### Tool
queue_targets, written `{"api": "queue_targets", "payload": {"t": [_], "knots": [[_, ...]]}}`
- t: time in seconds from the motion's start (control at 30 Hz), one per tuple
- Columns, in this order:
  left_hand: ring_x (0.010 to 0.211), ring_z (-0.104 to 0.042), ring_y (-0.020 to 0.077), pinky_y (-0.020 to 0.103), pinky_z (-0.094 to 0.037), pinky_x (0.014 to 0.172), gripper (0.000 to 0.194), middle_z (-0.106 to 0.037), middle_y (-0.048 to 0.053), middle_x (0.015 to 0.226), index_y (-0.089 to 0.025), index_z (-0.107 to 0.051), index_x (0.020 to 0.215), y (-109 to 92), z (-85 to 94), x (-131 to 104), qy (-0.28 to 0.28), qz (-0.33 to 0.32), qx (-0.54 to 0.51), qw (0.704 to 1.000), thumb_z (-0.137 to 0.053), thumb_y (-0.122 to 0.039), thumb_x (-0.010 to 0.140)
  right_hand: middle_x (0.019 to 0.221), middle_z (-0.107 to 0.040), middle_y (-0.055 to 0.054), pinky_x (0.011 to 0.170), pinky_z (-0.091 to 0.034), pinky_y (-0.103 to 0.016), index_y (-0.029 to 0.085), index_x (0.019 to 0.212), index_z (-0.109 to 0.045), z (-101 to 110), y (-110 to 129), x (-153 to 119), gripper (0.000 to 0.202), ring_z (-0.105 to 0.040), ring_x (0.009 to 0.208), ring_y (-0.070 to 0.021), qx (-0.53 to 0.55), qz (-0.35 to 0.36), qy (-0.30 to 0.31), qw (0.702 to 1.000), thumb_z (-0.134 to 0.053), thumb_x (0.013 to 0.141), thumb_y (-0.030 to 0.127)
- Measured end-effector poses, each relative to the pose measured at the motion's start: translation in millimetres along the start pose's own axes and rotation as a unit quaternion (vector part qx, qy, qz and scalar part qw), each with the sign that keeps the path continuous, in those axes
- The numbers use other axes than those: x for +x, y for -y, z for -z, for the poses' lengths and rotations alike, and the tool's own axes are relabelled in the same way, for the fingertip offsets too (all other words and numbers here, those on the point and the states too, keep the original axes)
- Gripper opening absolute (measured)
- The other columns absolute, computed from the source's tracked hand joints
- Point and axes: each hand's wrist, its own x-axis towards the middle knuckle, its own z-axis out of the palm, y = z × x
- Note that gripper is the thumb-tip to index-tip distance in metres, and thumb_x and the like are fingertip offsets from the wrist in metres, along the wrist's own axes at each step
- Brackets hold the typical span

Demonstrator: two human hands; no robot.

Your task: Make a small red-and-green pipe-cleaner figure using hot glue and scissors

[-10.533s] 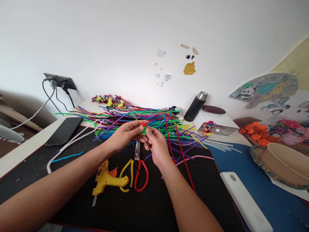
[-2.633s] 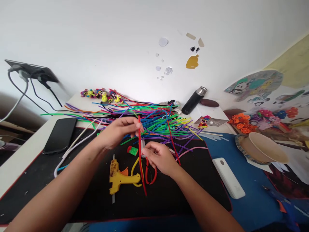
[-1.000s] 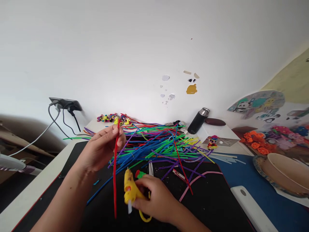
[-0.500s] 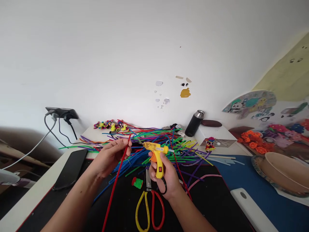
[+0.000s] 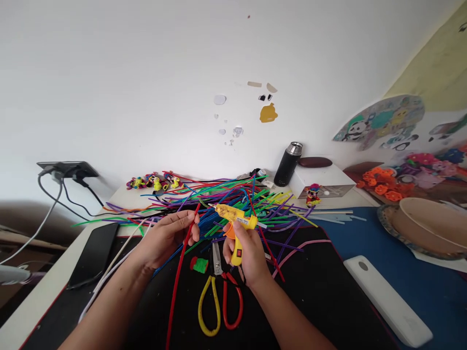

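Near the centre, my left hand pinches a long red pipe cleaner close to its upper end; the rest hangs toward me. My right hand grips a yellow glue gun with an orange trigger, its nozzle pointing left, a short gap from the red tip. Below the hands, scissors with one yellow and one red handle lie on the black mat. Left of their blades sits a small green and red coiled piece. Behind the hands spreads a heap of coloured pipe cleaners.
A black flask stands at the back beside a white box with a small figure before it. Several figures sit back left. A phone lies left; a white power bank and a bowl are right.
The view has shifted, so the wall marks sit higher and further left. The glue gun has tilted, its nozzle now higher and nearer the red tip. White pipe cleaners now show beside my left forearm.
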Motion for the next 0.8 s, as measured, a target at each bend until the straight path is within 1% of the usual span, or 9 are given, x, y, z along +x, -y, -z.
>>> {"api": "queue_targets", "payload": {"t": [0.13,0.23,0.47,0.67,0.8], "knots": [[0.058,-0.065,0.0161,0.022,-0.050,0.055,0.036,-0.076,0.007,0.067,-0.015,-0.080,0.086,3.5,-1.4,1.7,-0.016,0.003,0.012,1.000,-0.097,-0.047,0.081,0.051,-0.046,0.009,0.041,-0.037,-0.021,0.017,0.085,-0.069,-2.8,4.7,-5.4,0.069,-0.051,0.037,-0.0097,-0.052,0.009,0.023,0.998,-0.075,0.084,0.085],[0.058,-0.065,0.0163,0.022,-0.050,0.055,0.037,-0.077,0.008,0.068,-0.015,-0.080,0.087,5.6,-3.2,1.3,-0.014,0.003,0.018,1.000,-0.096,-0.048,0.082,0.047,-0.048,0.008,0.043,-0.038,-0.022,0.017,0.085,-0.068,-4.1,3.7,-9.5,0.071,-0.051,0.036,-0.0106,-0.090,0.018,0.038,0.995,-0.070,0.087,0.088],[0.062,-0.065,0.0183,0.025,-0.049,0.057,0.037,-0.077,0.009,0.068,-0.015,-0.079,0.087,5.7,-8.8,-1.4,-0.007,-0.006,0.043,0.999,-0.093,-0.049,0.086,0.042,-0.047,0.007,0.042,-0.038,-0.022,0.020,0.077,-0.062,-3.3,4.6,-8.4,0.072,-0.050,0.035,-0.0114,-0.111,0.030,0.018,0.993,-0.065,0.087,0.091],[0.062,-0.065,0.0186,0.027,-0.050,0.060,0.035,-0.077,0.009,0.070,-0.016,-0.077,0.082,3.9,-9.0,-2.6,0.004,-0.004,0.050,0.999,-0.090,-0.048,0.090,0.042,-0.048,0.007,0.043,-0.039,-0.023,0.020,0.075,-0.062,-3.4,4.1,-8.7,0.073,-0.050,0.035,-0.0115,-0.126,0.031,0.019,0.991,-0.063,0.089,0.091],[0.063,-0.065,0.0193,0.027,-0.048,0.058,0.036,-0.077,0.009,0.069,-0.017,-0.076,0.082,3.5,-9.3,-3.1,0.007,-0.007,0.058,0.998,-0.090,-0.049,0.089,0.042,-0.048,0.006,0.042,-0.040,-0.023,0.020,0.077,-0.062,-2.3,2.2,-8.8,0.072,-0.050,0.035,-0.0117,-0.132,0.028,0.016,0.991,-0.063,0.089,0.091]]}}
